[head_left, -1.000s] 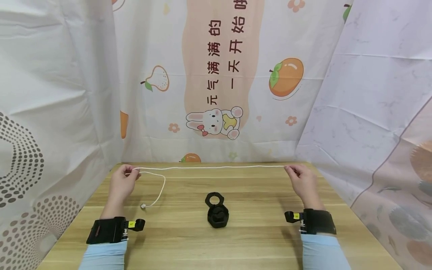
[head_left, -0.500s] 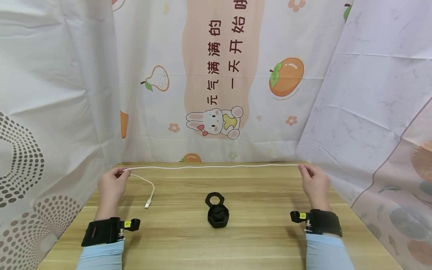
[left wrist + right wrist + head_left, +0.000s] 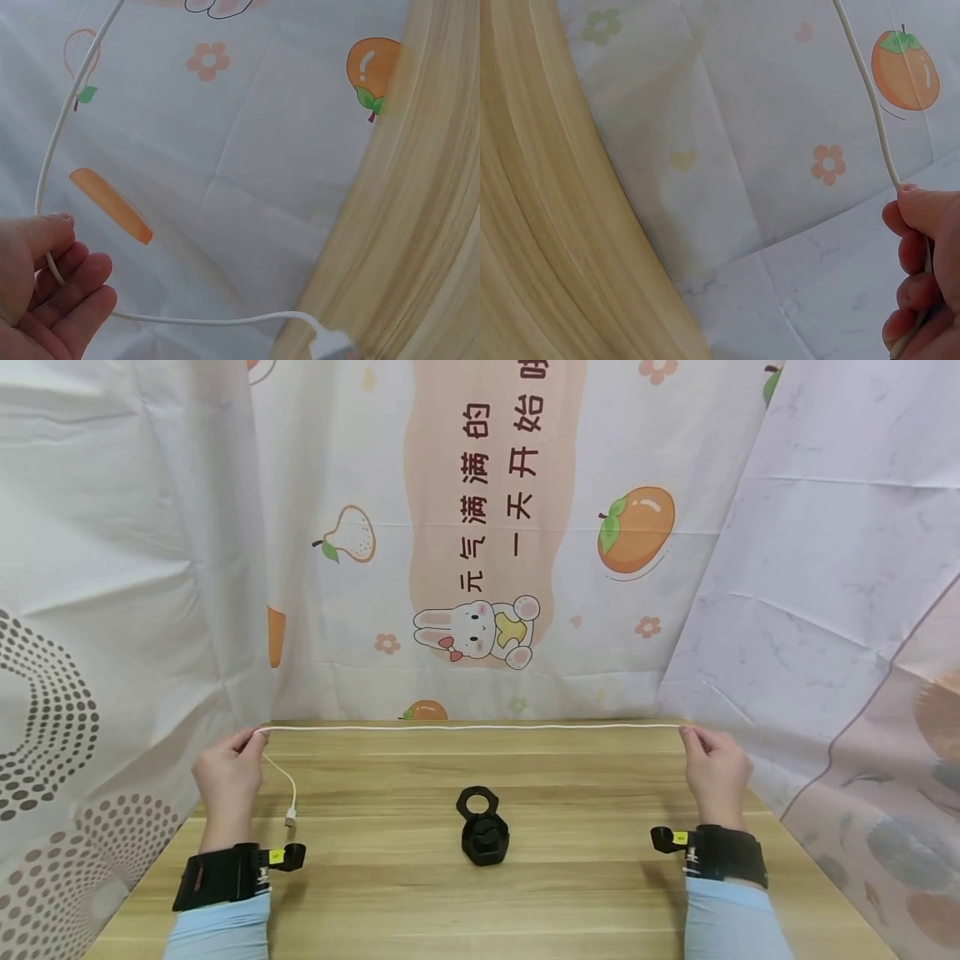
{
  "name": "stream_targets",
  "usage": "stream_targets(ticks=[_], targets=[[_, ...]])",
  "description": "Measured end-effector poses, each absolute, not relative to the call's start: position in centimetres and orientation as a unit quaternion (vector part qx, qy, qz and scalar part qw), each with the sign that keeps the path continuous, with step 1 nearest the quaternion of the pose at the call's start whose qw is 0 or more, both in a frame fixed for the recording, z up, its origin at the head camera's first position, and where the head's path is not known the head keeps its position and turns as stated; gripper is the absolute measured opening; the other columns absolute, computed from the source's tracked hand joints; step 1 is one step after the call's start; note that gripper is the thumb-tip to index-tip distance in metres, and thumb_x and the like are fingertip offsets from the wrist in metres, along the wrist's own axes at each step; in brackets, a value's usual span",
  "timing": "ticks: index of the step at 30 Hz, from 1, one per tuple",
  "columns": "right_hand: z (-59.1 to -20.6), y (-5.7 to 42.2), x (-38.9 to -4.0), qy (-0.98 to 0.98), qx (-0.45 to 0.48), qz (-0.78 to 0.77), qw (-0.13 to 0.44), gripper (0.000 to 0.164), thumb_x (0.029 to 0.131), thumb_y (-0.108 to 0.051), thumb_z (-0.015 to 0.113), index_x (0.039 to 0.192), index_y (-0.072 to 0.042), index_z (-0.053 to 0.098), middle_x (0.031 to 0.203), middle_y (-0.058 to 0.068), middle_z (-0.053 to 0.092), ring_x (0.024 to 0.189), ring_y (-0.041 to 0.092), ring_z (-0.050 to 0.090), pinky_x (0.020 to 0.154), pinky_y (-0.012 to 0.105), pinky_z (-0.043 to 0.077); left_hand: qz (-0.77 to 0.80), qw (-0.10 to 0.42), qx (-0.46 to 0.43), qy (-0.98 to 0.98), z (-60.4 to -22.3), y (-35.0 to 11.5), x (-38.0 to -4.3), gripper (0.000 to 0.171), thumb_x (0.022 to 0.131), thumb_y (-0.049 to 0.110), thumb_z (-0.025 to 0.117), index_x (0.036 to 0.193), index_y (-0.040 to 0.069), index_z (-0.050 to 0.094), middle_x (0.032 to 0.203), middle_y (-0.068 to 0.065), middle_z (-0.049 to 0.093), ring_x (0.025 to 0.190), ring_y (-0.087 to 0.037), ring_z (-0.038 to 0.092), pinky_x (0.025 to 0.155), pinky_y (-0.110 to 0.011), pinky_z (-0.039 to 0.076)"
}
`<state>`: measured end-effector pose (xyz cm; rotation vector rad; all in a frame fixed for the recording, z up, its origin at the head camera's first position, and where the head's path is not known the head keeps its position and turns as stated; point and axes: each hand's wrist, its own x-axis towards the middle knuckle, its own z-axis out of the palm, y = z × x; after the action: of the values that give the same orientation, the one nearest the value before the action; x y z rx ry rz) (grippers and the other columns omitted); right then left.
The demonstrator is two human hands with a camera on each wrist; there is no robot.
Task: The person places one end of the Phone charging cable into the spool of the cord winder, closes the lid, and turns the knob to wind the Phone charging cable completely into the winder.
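Observation:
A white USB cable (image 3: 472,727) stretches nearly straight across the back of the table, raised between both hands. My left hand (image 3: 228,772) pinches it between thumb and fingers at the far left. From there the loose end hangs down to a white USB plug (image 3: 290,817), which also shows at the bottom of the left wrist view. At the right, my right hand (image 3: 717,768) grips the cable with the thumb on top. In the right wrist view the cable (image 3: 877,124) passes under the curled fingers (image 3: 915,291) and comes out below them.
Mid-table stands a small black hexagonal case (image 3: 484,852), its ring-shaped lid (image 3: 463,810) flipped back. The wooden table (image 3: 420,910) is bounded by printed curtains at the back and both sides. Each wrist wears a black strap with a small camera.
Both hands have moved apart, left hand leftward and right hand rightward. The cable span between them has grown longer and straighter, while the loose end with the plug has shifted left and become shorter.

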<state>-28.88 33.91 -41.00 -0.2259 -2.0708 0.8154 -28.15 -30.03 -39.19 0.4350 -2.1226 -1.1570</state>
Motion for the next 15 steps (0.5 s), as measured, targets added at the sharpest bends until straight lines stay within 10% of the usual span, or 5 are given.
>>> stream_targets(ticks=[4, 10, 15], targets=[[-41.04, 33.90, -28.91, -0.834, -0.085, 0.322, 0.440, 0.024, 0.099, -0.018, 0.069, 0.103, 0.004, 0.078, 0.087, 0.023, 0.069, 0.081, 0.037, 0.062, 0.076, 0.044, 0.042, -0.432, 0.355, 0.171, -0.811, -39.26, -30.06, -28.21, 0.028, 0.098, 0.028, 0.069, 0.114, 0.007, 0.078, 0.108, -0.015, 0.074, 0.077, 0.007, 0.056, 0.065, -0.011, 0.042], [-40.95, 33.73, -28.92, -0.830, -0.084, 0.318, 0.450, 0.021, 0.097, -0.015, 0.071, 0.102, 0.003, 0.079, 0.084, 0.022, 0.070, 0.077, 0.033, 0.060, 0.071, 0.037, 0.040, -0.414, 0.368, 0.173, -0.815, -39.21, -30.00, -28.20, 0.027, 0.098, 0.026, 0.069, 0.114, 0.006, 0.078, 0.109, -0.015, 0.074, 0.098, -0.027, 0.069, 0.073, -0.018, 0.046], [-40.60, 33.09, -28.89, -0.833, -0.074, 0.336, 0.433, 0.020, 0.096, -0.018, 0.073, 0.102, 0.000, 0.080, 0.089, 0.019, 0.073, 0.078, 0.022, 0.061, 0.071, 0.027, 0.042, -0.383, 0.387, 0.162, -0.823, -39.14, -30.03, -28.14, 0.025, 0.097, 0.022, 0.069, 0.108, 0.002, 0.079, 0.098, -0.019, 0.075, 0.084, -0.029, 0.066, 0.067, -0.023, 0.042]])
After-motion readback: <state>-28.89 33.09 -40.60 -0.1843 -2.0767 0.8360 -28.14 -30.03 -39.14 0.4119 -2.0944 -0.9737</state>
